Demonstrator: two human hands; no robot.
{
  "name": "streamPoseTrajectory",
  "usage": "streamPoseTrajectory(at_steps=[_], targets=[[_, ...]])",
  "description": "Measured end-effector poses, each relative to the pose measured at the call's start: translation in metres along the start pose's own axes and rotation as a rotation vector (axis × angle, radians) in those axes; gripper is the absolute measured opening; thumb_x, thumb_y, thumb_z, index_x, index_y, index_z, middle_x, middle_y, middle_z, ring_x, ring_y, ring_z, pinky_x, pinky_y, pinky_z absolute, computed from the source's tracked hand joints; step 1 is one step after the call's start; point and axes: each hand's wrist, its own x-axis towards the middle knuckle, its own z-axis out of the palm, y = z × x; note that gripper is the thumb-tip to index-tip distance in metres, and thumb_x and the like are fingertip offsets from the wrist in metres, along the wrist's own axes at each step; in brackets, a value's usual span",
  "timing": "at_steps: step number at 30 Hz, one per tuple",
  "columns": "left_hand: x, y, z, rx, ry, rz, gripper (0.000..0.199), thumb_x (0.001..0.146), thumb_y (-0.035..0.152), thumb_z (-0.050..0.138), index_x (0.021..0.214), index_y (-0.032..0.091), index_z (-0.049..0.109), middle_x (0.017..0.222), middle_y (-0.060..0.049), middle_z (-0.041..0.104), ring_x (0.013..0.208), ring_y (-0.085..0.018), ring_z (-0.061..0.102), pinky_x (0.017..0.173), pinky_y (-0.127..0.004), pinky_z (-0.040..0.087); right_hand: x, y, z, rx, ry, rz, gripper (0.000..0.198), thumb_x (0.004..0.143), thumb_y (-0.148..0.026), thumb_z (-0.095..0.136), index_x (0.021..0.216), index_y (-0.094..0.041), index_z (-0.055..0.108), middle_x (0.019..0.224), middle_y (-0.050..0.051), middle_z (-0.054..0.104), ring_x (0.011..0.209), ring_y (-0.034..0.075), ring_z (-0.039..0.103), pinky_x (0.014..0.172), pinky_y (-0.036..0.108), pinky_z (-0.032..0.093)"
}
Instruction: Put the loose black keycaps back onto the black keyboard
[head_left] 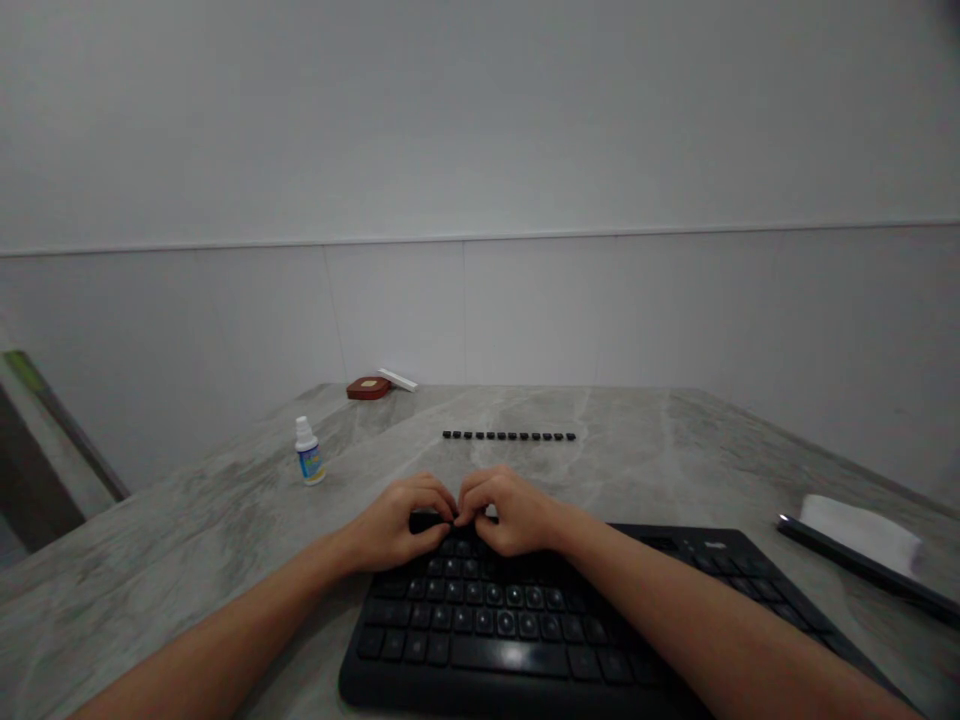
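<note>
A black keyboard [510, 655] lies in front of me, partly covered by my right forearm. Over its far edge, left of the middle, my left hand [405, 520] and my right hand [506, 510] meet, thumbs and fingertips pinched together. Something small and dark seems to be between the fingertips, too hidden to name. Beyond the hands, several small black pieces that look like keycaps [510, 436] stand in a straight row on the table. Keys under and just behind my hands cannot be seen well.
On the grey marbled table [637, 450], a small white bottle [309, 455] stands at left. A reddish-brown box [367, 388] and a white strip [398, 380] lie at the back. To the right are a long black object [862, 565] and a white cloth or tissue [859, 532].
</note>
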Motion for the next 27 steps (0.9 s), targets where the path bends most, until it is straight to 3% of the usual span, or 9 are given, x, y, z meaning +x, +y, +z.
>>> streamPoseTrajectory(at_steps=[14,20,24,27], targets=[[0.0,-0.003,-0.001,0.011,0.001,0.028,0.008,0.085,0.017,0.059,0.087,0.018,0.067,0.097,-0.003,0.068,0.093,-0.017,0.061,0.086,-0.03,0.047,0.0,-0.001,-0.002,-0.03,-0.025,0.003,0.031,0.065,0.0,0.05,0.08,-0.013,0.074,0.078,0.005,0.068,0.07,0.014,0.061,0.069,0.024,0.049],[0.003,0.009,-0.008,0.259,-0.116,0.169,0.019,0.081,0.013,0.054,0.093,0.019,0.067,0.099,-0.006,0.064,0.094,-0.021,0.057,0.087,-0.036,0.044,0.002,-0.01,-0.003,-0.167,-0.09,0.005,0.029,0.067,-0.003,0.05,0.08,-0.016,0.071,0.084,0.005,0.067,0.072,0.015,0.06,0.067,0.025,0.047],[0.007,0.021,-0.008,0.413,-0.176,0.16,0.018,0.078,0.013,0.055,0.091,0.018,0.067,0.094,-0.008,0.061,0.092,-0.024,0.055,0.086,-0.038,0.044,0.003,-0.015,-0.002,-0.236,-0.145,0.015,0.019,0.066,-0.006,0.052,0.07,-0.016,0.068,0.082,0.006,0.067,0.07,0.016,0.059,0.063,0.025,0.044],[0.007,0.026,-0.004,0.401,-0.174,0.141,0.015,0.08,0.014,0.054,0.086,0.018,0.067,0.093,-0.007,0.061,0.091,-0.022,0.055,0.085,-0.036,0.045,0.001,-0.014,0.0,-0.185,-0.143,0.031,0.023,0.065,-0.004,0.051,0.072,-0.016,0.069,0.083,0.005,0.068,0.071,0.016,0.06,0.064,0.024,0.045]])
